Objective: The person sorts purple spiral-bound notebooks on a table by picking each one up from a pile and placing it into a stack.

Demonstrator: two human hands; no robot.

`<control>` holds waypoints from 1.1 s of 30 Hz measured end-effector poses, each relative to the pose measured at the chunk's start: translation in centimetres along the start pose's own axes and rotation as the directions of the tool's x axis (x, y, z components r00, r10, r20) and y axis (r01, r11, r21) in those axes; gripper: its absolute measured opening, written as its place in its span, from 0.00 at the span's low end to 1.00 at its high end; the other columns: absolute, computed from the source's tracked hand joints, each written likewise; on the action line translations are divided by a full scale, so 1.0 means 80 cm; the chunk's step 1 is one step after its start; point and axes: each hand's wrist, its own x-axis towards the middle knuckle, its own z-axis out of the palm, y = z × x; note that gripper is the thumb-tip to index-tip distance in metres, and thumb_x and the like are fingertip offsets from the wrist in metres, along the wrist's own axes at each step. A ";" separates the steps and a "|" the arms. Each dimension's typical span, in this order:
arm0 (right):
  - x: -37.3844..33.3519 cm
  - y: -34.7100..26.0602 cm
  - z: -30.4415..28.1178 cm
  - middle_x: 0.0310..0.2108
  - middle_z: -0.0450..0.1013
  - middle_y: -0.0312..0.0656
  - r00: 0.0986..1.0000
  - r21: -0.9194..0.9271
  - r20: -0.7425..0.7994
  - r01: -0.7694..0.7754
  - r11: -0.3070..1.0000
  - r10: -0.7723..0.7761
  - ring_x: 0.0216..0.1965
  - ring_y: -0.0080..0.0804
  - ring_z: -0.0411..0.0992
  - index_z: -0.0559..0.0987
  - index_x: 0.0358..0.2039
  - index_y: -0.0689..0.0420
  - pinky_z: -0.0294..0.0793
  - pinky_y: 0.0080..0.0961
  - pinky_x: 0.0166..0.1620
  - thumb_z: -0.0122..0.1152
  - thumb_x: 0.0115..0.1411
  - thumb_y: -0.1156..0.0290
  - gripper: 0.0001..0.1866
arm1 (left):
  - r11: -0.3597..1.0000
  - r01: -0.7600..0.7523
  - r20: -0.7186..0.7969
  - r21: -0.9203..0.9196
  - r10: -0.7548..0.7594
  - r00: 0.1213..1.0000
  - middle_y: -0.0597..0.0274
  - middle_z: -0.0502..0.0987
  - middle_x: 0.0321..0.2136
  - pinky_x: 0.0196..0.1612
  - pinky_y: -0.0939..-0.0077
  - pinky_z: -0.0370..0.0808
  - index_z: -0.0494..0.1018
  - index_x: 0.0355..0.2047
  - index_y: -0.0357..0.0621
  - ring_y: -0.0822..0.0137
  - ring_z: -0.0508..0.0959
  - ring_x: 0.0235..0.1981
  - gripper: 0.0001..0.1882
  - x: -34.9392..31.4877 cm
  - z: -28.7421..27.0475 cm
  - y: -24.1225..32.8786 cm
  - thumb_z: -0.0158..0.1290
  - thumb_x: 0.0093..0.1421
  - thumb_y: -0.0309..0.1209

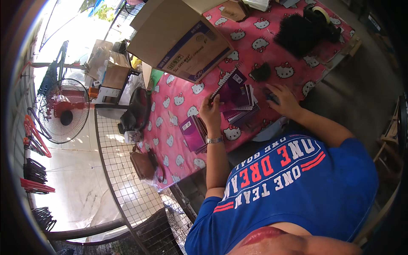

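Note:
My left hand (210, 111) is closed on the edge of a purple spiral notebook (233, 84), thumb on top, its wire binding along the upper left side. The notebook lies tilted over a pile of more purple notebooks (243, 114). Left of my wrist sits another small stack of purple notebooks (192, 132). My right hand (284, 100) rests to the right of the pile, fingers curled around a small dark object (272, 97) whose kind I cannot make out. Just beyond it lies a dark, half-round, fuzzy-looking piece (260, 72).
A large open cardboard box (182, 47) stands on the pink patterned tablecloth (179, 111) beyond my left hand. A black bristly heap (293, 34) and a tape roll (321, 14) lie far right. A brown bag (143, 165) sits by the left edge, with a fan (64, 111) further left.

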 end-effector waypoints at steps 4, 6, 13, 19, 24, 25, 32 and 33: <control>0.047 -0.099 -0.027 0.50 0.69 0.45 0.880 0.111 -0.135 0.470 0.875 -0.456 0.52 0.46 0.67 0.72 0.55 0.57 0.64 0.42 0.56 0.66 0.51 0.60 0.31 | 0.999 0.003 -0.005 0.048 -0.003 1.000 0.60 0.79 0.30 0.32 0.83 0.75 0.75 0.41 0.30 0.74 0.78 0.27 0.10 -0.001 0.005 0.000 0.56 0.62 0.25; 0.061 -0.118 -0.015 0.50 0.70 0.43 0.870 0.110 -0.107 0.492 0.864 -0.482 0.52 0.44 0.67 0.73 0.55 0.57 0.64 0.41 0.55 0.66 0.50 0.60 0.31 | 0.999 -0.025 -0.011 0.027 0.025 1.000 0.64 0.79 0.28 0.32 0.82 0.74 0.76 0.38 0.31 0.76 0.78 0.27 0.09 -0.002 0.006 -0.004 0.53 0.64 0.27; 0.071 -0.142 -0.012 0.51 0.71 0.44 0.896 0.061 0.118 0.424 0.904 -0.428 0.50 0.40 0.69 0.74 0.55 0.58 0.67 0.38 0.54 0.66 0.52 0.60 0.30 | 0.965 -0.107 -0.050 0.238 0.122 0.991 0.63 0.79 0.27 0.31 0.80 0.73 0.78 0.35 0.33 0.76 0.76 0.26 0.05 -0.007 -0.004 -0.034 0.54 0.61 0.23; 0.080 -0.118 -0.001 0.53 0.71 0.45 0.756 0.765 0.607 -0.476 0.433 -0.243 0.53 0.34 0.70 0.72 0.57 0.59 0.68 0.29 0.56 0.62 0.59 0.64 0.27 | 0.890 -0.302 -0.089 0.341 0.350 0.932 0.60 0.80 0.29 0.33 0.80 0.74 0.79 0.35 0.34 0.75 0.78 0.29 0.06 -0.013 0.001 -0.003 0.54 0.58 0.18; 0.062 -0.047 -0.039 0.49 0.73 0.49 0.968 0.678 0.177 0.011 0.735 -0.177 0.53 0.40 0.71 0.74 0.53 0.58 0.69 0.34 0.55 0.66 0.53 0.62 0.27 | 0.511 -0.553 0.106 0.658 0.665 0.740 0.58 0.79 0.31 0.35 0.72 0.74 0.78 0.37 0.40 0.63 0.78 0.30 0.07 0.003 -0.071 0.084 0.55 0.57 0.25; 0.056 -0.020 -0.041 0.49 0.72 0.50 0.986 0.458 0.111 0.063 0.887 -0.127 0.53 0.43 0.71 0.75 0.50 0.57 0.70 0.36 0.54 0.67 0.51 0.62 0.26 | 0.448 -0.567 0.152 0.691 0.677 0.720 0.59 0.79 0.32 0.35 0.69 0.74 0.78 0.36 0.41 0.62 0.78 0.30 0.08 0.005 -0.092 0.102 0.54 0.57 0.27; 0.049 0.071 -0.034 0.39 0.73 0.49 0.968 -0.242 0.240 0.135 0.961 -0.075 0.45 0.50 0.72 0.76 0.40 0.57 0.72 0.43 0.48 0.66 0.50 0.60 0.19 | 0.272 -0.085 0.101 0.959 -0.045 0.994 0.61 0.79 0.34 0.49 0.59 0.67 0.75 0.35 0.43 0.53 0.76 0.42 0.09 0.022 -0.157 0.060 0.51 0.53 0.30; 0.069 0.072 -0.039 0.37 0.74 0.48 0.979 -0.237 0.193 0.114 0.965 -0.069 0.44 0.50 0.72 0.77 0.39 0.57 0.72 0.42 0.47 0.66 0.51 0.58 0.19 | 0.374 -0.056 0.083 0.926 -0.055 0.995 0.58 0.79 0.37 0.49 0.59 0.69 0.74 0.39 0.43 0.52 0.75 0.45 0.13 0.016 -0.157 0.041 0.52 0.51 0.27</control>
